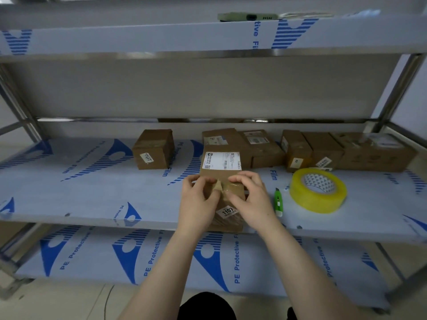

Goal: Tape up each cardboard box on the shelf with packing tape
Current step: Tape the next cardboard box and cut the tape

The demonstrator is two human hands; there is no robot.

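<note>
The cardboard box [215, 173] sat under both sets of fingers at the shelf [92, 192] front, close enough to work on. The left hand [198, 199] pinched a loose tape end [218, 186] at the seam. The right hand [250, 199] had its fingers curled onto the box beside it, probably steadying it. Right of the fingers, the knife [279, 202] and tape roll [307, 199] lay handy

soft, even, bluish light; faint shadows; wide-angle bending and blur at the edges, centre fairly sharp.

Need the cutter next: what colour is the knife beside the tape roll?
The knife is bright green; the head view shows it clearly.
</note>
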